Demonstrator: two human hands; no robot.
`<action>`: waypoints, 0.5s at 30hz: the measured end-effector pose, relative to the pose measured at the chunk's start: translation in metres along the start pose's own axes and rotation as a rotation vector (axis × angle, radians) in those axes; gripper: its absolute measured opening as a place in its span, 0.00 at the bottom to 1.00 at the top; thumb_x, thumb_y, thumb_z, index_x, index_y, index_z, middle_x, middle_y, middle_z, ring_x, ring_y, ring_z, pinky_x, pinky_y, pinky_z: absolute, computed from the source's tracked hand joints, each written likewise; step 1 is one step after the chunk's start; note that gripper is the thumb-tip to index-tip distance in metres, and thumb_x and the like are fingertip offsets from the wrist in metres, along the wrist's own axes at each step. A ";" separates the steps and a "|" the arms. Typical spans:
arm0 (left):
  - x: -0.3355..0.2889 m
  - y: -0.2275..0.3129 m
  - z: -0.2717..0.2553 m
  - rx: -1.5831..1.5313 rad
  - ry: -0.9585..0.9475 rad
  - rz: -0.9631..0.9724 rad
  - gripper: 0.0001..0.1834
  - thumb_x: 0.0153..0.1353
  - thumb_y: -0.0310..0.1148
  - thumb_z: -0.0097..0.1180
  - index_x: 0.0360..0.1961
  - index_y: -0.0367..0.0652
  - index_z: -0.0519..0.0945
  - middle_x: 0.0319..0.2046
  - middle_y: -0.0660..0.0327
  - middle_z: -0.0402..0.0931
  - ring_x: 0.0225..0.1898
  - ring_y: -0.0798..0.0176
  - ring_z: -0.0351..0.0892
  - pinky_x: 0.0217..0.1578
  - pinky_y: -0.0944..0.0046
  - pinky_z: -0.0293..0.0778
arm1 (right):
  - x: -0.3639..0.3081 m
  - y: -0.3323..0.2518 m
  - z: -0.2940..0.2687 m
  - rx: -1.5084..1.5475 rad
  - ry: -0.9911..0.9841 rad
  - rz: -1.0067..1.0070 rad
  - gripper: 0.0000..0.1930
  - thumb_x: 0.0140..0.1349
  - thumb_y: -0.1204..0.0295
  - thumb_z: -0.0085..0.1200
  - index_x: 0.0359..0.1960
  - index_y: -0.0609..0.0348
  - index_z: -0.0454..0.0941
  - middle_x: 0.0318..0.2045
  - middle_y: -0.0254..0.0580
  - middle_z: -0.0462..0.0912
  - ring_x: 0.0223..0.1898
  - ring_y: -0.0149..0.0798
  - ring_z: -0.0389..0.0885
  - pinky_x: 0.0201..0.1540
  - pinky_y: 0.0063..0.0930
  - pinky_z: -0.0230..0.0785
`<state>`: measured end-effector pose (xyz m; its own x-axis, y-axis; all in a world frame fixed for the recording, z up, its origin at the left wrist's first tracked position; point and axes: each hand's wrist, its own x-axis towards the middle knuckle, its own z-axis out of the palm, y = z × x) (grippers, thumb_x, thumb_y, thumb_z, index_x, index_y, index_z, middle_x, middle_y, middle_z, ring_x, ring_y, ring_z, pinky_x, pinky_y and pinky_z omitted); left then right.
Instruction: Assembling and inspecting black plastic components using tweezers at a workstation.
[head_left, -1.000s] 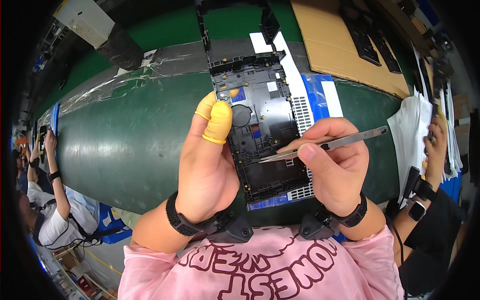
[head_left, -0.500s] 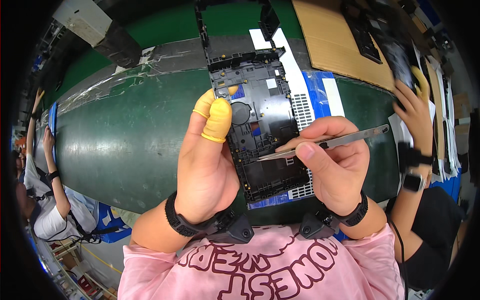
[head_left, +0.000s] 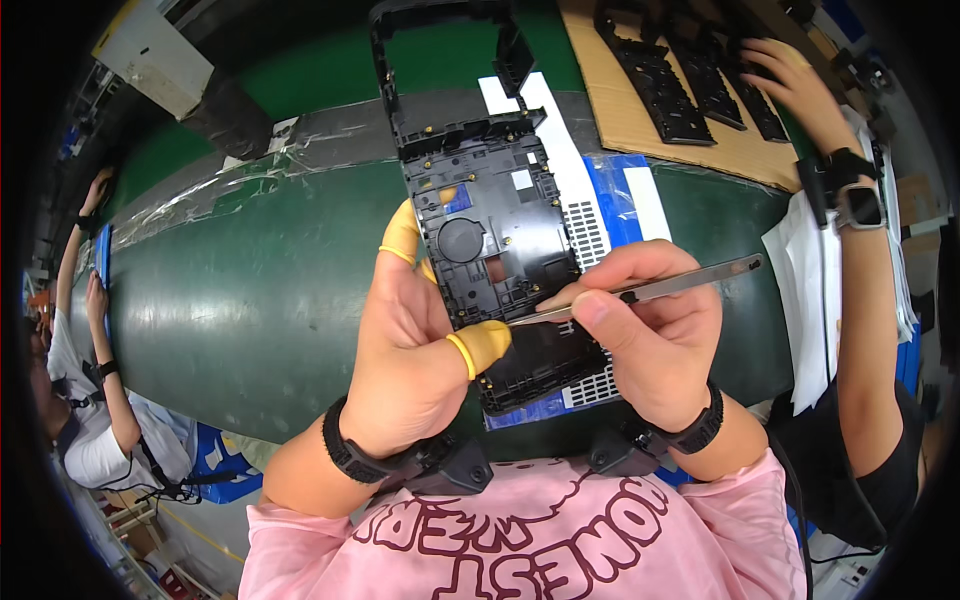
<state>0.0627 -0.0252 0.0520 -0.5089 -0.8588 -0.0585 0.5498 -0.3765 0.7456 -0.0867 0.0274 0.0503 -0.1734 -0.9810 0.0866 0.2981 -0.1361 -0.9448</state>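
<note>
My left hand point(head_left: 405, 345) grips the lower left side of a black plastic housing point(head_left: 520, 215), which has an open frame at its far end. Yellow finger cots point(head_left: 482, 346) cover its thumb and at least one finger. The thumb presses on the housing's lower part, right by the tip of a pair of metal tweezers point(head_left: 705, 277). Those tweezers lie pinched between thumb and fingers of my right hand point(head_left: 655, 335), pointing left across the housing. Whether anything small sits at their tip is hidden by the thumb.
Under the housing lies a white sheet with small black rectangles point(head_left: 583, 228), beside a blue strip point(head_left: 618, 205). At the far right, another person's hand point(head_left: 795, 90) reaches over black plastic parts point(head_left: 665, 95) on cardboard point(head_left: 612, 115). A pale box point(head_left: 155, 60) stands far left.
My left thumb has come down from the housing's upper left to beside the tweezers' tip. The housing has shifted slightly left and nearer. The other person's hand has moved farther away.
</note>
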 end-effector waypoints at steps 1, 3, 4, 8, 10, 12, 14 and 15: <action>-0.001 -0.001 -0.001 0.028 0.031 0.019 0.42 0.37 0.08 0.43 0.57 0.44 0.49 0.50 0.58 0.58 0.50 0.62 0.62 0.48 0.65 0.62 | 0.001 0.002 0.000 -0.004 -0.031 -0.003 0.08 0.50 0.84 0.49 0.33 0.68 0.69 0.28 0.38 0.74 0.28 0.24 0.73 0.28 0.12 0.65; -0.004 0.000 0.000 0.053 0.099 0.029 0.45 0.34 0.07 0.40 0.58 0.44 0.46 0.49 0.58 0.59 0.50 0.61 0.62 0.47 0.66 0.63 | 0.006 0.004 0.000 -0.069 -0.048 -0.009 0.08 0.50 0.82 0.50 0.33 0.66 0.69 0.26 0.39 0.75 0.23 0.22 0.71 0.24 0.11 0.62; -0.004 0.000 0.000 0.046 0.083 0.020 0.45 0.34 0.07 0.40 0.58 0.44 0.46 0.49 0.58 0.59 0.50 0.61 0.62 0.47 0.66 0.63 | 0.009 0.000 -0.003 -0.080 -0.033 -0.014 0.08 0.50 0.82 0.50 0.33 0.66 0.69 0.26 0.39 0.75 0.23 0.22 0.71 0.24 0.11 0.62; -0.005 0.002 -0.006 0.044 0.076 0.047 0.44 0.35 0.08 0.42 0.58 0.44 0.48 0.48 0.57 0.61 0.50 0.60 0.62 0.47 0.65 0.63 | 0.023 -0.020 -0.029 0.060 0.131 0.014 0.07 0.50 0.78 0.49 0.32 0.65 0.68 0.21 0.43 0.76 0.15 0.19 0.64 0.15 0.10 0.49; -0.003 0.003 -0.005 0.024 0.071 0.080 0.43 0.35 0.08 0.43 0.57 0.43 0.49 0.49 0.56 0.61 0.50 0.59 0.63 0.47 0.64 0.63 | 0.023 -0.017 -0.042 -0.069 0.214 0.016 0.07 0.50 0.78 0.50 0.31 0.65 0.69 0.21 0.42 0.76 0.16 0.19 0.65 0.16 0.09 0.51; -0.002 0.005 -0.004 0.051 0.078 0.124 0.42 0.35 0.10 0.46 0.56 0.44 0.50 0.49 0.56 0.61 0.50 0.59 0.63 0.48 0.62 0.63 | 0.023 -0.004 -0.050 -0.147 0.257 0.085 0.07 0.49 0.79 0.51 0.31 0.64 0.69 0.21 0.41 0.76 0.16 0.19 0.67 0.17 0.08 0.53; -0.001 0.008 -0.002 -0.023 0.053 0.149 0.42 0.36 0.13 0.51 0.56 0.44 0.51 0.48 0.56 0.61 0.50 0.58 0.63 0.48 0.61 0.62 | 0.024 0.007 -0.061 -0.183 0.248 0.090 0.07 0.49 0.79 0.51 0.31 0.64 0.69 0.21 0.40 0.76 0.17 0.20 0.68 0.18 0.08 0.55; -0.001 0.007 -0.002 -0.036 0.044 0.179 0.38 0.41 0.20 0.53 0.55 0.43 0.52 0.48 0.55 0.62 0.49 0.59 0.63 0.49 0.60 0.61 | 0.024 0.010 -0.066 -0.175 0.252 0.102 0.07 0.49 0.79 0.51 0.31 0.64 0.69 0.20 0.40 0.76 0.17 0.20 0.68 0.18 0.09 0.55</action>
<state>0.0681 -0.0280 0.0555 -0.3719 -0.9272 0.0441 0.6528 -0.2274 0.7226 -0.1496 0.0115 0.0217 -0.3847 -0.9202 -0.0717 0.1642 0.0082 -0.9864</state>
